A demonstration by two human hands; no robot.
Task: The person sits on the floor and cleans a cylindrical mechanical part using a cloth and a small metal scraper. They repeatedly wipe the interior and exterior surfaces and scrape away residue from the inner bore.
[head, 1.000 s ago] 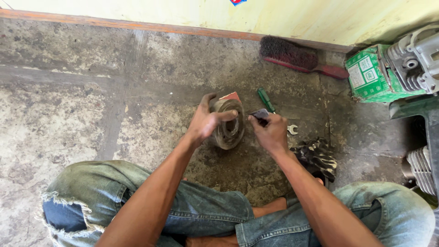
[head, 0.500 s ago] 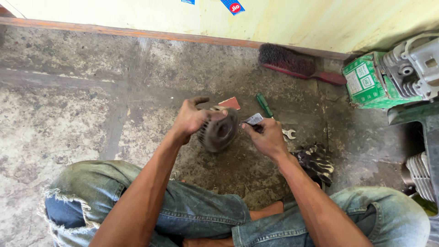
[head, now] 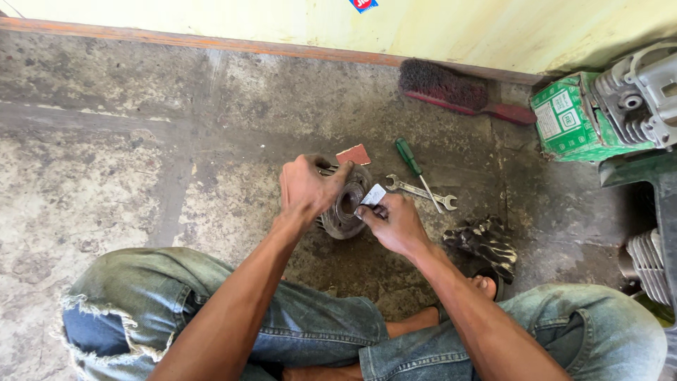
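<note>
Left hand (head: 305, 189) grips a round finned metal part (head: 345, 204), fingers curled tight over its rim, held just above the concrete floor (head: 141, 162). Right hand (head: 395, 222) pinches a small pale card (head: 374, 195) against the part's bore. Just beside: red sandpaper piece (head: 353, 154), green-handled screwdriver (head: 412, 166), wrench (head: 421, 192). Open floor lies left. Green box (head: 571, 120) stands far right by the wall (head: 493, 28); a brush (head: 458, 92) lies along it.

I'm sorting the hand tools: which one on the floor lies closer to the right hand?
The double-ended wrench, bare grey metal, lies just beyond the right hand. The green-handled screwdriver crosses it, its handle farther toward the wall.
</note>
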